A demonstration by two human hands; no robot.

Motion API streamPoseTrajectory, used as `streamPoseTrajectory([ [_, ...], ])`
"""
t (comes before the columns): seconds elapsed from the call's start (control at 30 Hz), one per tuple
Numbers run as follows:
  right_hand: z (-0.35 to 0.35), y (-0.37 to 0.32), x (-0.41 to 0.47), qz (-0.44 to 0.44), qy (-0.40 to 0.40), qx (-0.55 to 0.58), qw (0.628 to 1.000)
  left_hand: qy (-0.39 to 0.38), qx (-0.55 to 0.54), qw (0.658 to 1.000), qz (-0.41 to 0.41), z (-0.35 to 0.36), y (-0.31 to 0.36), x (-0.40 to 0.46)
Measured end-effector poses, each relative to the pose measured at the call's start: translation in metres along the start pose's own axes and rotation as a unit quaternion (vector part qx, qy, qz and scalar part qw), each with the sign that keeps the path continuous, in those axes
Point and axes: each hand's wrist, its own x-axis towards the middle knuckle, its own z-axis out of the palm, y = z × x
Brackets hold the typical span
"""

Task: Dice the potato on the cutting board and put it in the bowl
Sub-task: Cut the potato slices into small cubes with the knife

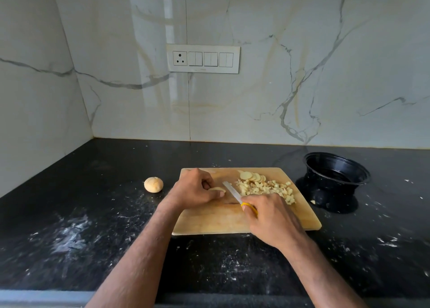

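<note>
A wooden cutting board [223, 221] lies on the black counter. My left hand [194, 189] pinches a pale potato slice [217, 189] down on the board's left part. My right hand [271, 217] grips the yellow handle of a knife [232, 192], whose white blade points up-left, its tip just right of that slice. A pile of diced potato [267, 189] covers the board's right part, with several round slices [252, 176] fanned behind it. The black bowl [337, 175] stands right of the board and looks empty.
A potato end piece with skin [153, 184] sits on the counter left of the board. White scraps and smears dot the black counter [69, 238]. One diced bit [313, 202] lies beside the bowl's base. Marble walls close off the back and left.
</note>
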Motion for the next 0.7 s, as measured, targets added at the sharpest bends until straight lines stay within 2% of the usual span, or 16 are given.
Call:
streamPoseTrajectory([
  [0.3,-0.004,-0.013,0.004,0.001,-0.094,0.010,0.996,-0.022,-0.016,1.000,-0.002,-0.002,0.000,0.000],
  [0.53,-0.018,-0.008,0.002,0.054,-0.148,0.097,0.983,-0.022,-0.017,1.000,0.001,-0.001,0.001,0.000],
  [0.7,-0.027,-0.009,0.000,0.076,-0.137,0.112,0.981,-0.028,-0.030,0.999,0.011,-0.003,0.001,-0.001],
])
